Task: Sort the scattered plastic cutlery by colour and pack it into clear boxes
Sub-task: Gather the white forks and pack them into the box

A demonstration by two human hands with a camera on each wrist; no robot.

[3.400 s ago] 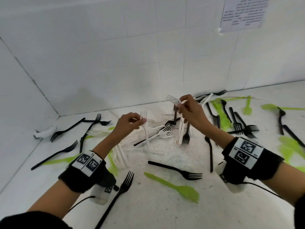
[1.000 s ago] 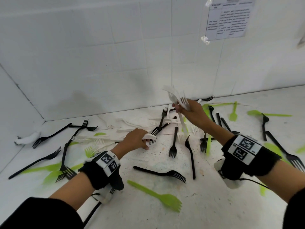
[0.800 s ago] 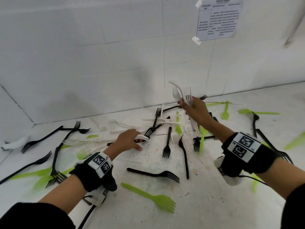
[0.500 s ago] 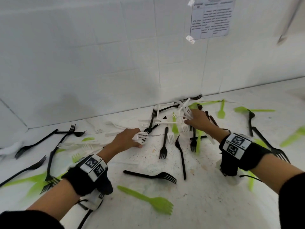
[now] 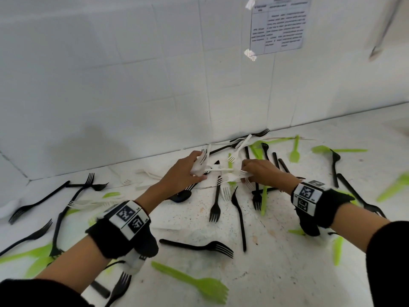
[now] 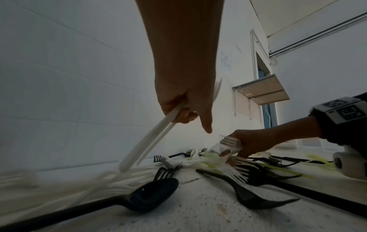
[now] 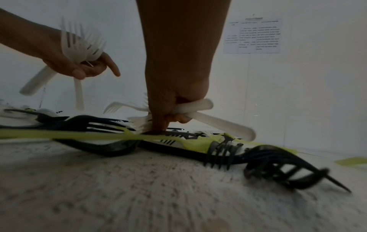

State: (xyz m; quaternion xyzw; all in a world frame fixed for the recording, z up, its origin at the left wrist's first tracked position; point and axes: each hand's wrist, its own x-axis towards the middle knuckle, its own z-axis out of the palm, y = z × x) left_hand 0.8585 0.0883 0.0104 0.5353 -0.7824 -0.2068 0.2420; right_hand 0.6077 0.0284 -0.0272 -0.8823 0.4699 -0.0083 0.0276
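Note:
Black, white and green plastic cutlery lies scattered over the white speckled counter (image 5: pixel 276 273). My left hand (image 5: pixel 188 171) grips a bunch of white forks (image 7: pixel 81 47), tines up, handles (image 6: pixel 147 141) hanging below the fist; its index finger points out. My right hand (image 5: pixel 259 171) holds another bunch of white forks (image 7: pixel 200 109) and its thumb (image 7: pixel 157 125) presses down into the pile of black and green cutlery (image 7: pixel 178 138). The two hands are close together near the back wall, with white forks (image 5: pixel 221 169) between them.
A black spoon (image 6: pixel 151 194) and black forks (image 5: pixel 215 202) lie in front of my hands. A green fork (image 5: pixel 199 282) and a black fork (image 5: pixel 199 247) lie nearer me. More black forks (image 5: pixel 37 202) sit at the left. The tiled wall carries a paper sheet (image 5: pixel 278 25).
My right hand has come down from above the counter into the pile with its white forks. My left hand has lifted its white forks and moved right toward it.

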